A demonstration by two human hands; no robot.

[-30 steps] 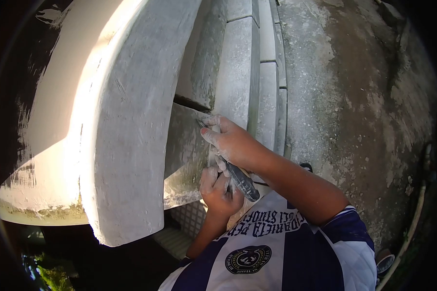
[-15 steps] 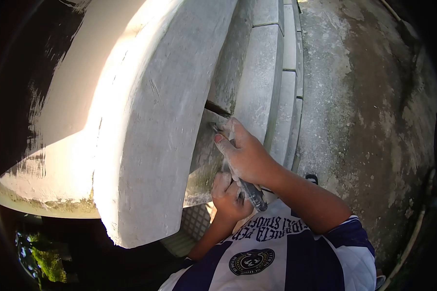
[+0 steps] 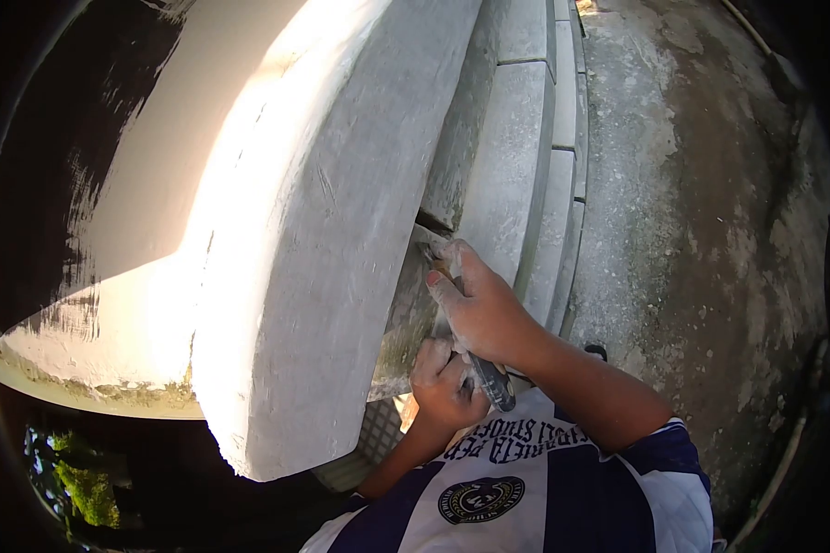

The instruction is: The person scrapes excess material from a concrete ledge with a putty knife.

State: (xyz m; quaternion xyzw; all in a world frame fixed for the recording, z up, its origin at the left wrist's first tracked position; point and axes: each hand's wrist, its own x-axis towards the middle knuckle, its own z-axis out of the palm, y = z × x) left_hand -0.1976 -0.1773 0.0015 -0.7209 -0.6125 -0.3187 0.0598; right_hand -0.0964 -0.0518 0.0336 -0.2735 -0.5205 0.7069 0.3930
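My right hand [image 3: 480, 300] is wrapped round a long tool with a dark handle [image 3: 494, 382], whose lower end sticks out below the fingers. The tool's far end lies by the grey concrete face beside a dark gap [image 3: 432, 222]; its tip is hard to make out. Below it, my left hand [image 3: 444, 382] is closed, close to the handle and against the lower part of the concrete; what it grips, if anything, is hidden. Whitish dust covers the fingers of both hands.
A thick pale concrete slab [image 3: 341, 240] stands left of the hands. Long concrete blocks [image 3: 516, 138] run in stepped rows beyond them. Rough stained ground [image 3: 692, 230] lies to the right. Greenery [image 3: 88, 493] shows at the lower left.
The slab and blocks have shifted slightly right and down in the view. My right hand has shifted with them, still round the tool; my left hand has moved a little right.
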